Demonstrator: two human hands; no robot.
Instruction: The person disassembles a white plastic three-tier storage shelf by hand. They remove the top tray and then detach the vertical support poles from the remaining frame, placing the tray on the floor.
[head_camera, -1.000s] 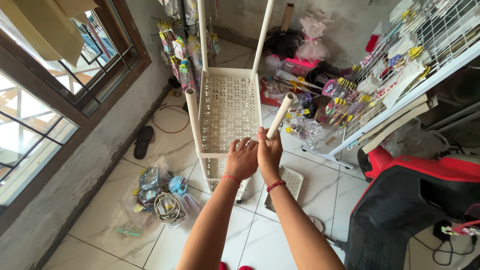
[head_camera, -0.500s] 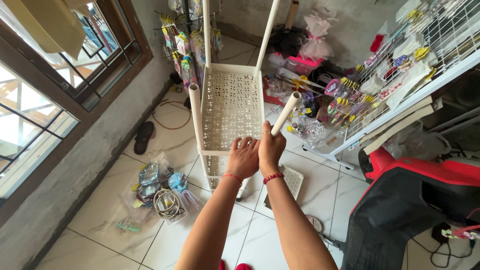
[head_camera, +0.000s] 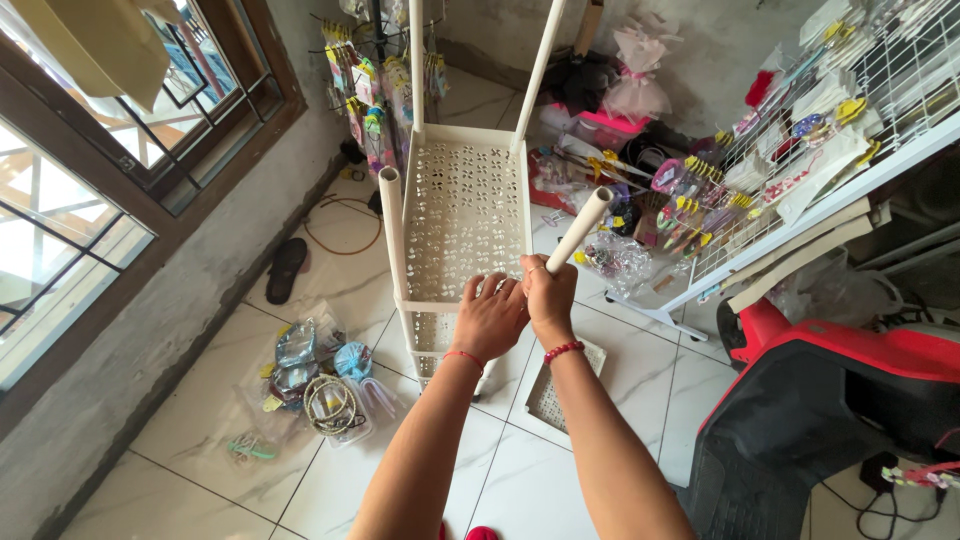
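A cream plastic shelf rack (head_camera: 465, 210) with a perforated tray stands on the tiled floor, white poles rising from its corners. My right hand (head_camera: 549, 292) grips a white pole (head_camera: 583, 228) at the tray's near right corner; the pole leans to the upper right. My left hand (head_camera: 490, 315) rests on the tray's near edge beside it, fingers spread over the rim. Another white pole (head_camera: 391, 232) stands at the near left corner.
A loose perforated tray (head_camera: 560, 392) lies on the floor under my arms. Bags of hair accessories (head_camera: 320, 375) lie at lower left. A white wire display rack (head_camera: 800, 150) with goods is at right, a red scooter (head_camera: 840, 400) at lower right, a window (head_camera: 100, 180) at left.
The view has drifted slightly, so the rack's near left pole now shows. Both hands stay at the tray's near right corner with the pole still held.
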